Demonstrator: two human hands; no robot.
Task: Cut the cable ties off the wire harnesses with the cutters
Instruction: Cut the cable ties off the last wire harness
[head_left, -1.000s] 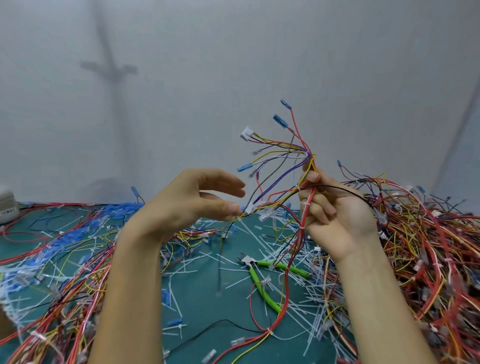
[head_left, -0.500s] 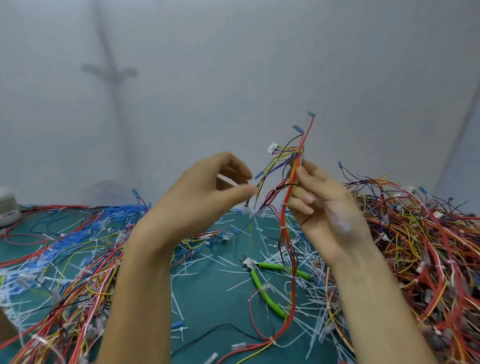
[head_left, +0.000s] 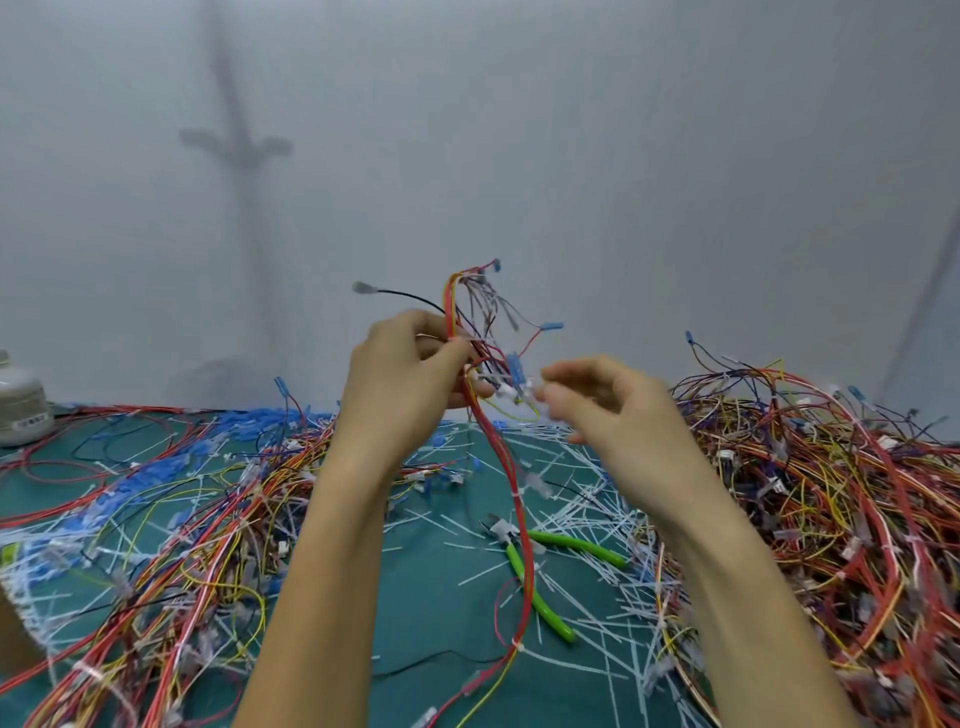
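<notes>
Backdrop: plain pale grey wall (head_left: 623, 156), evenly lit. A soft, blurred shadow (head_left: 236, 150) of a pole with a crossbar falls on the wall's left part. Below the wall, a teal work mat (head_left: 431, 587). At the mat's far-left edge, a white container (head_left: 21, 410).

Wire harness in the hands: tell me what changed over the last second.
The wire harness passed from the right hand to the left hand, which now pinches it near the top. The right hand let go, dropped lower and is blurred beside the white connectors; whether it touches them is unclear. The green-handled cutters stayed on the green mat, untouched.
</notes>
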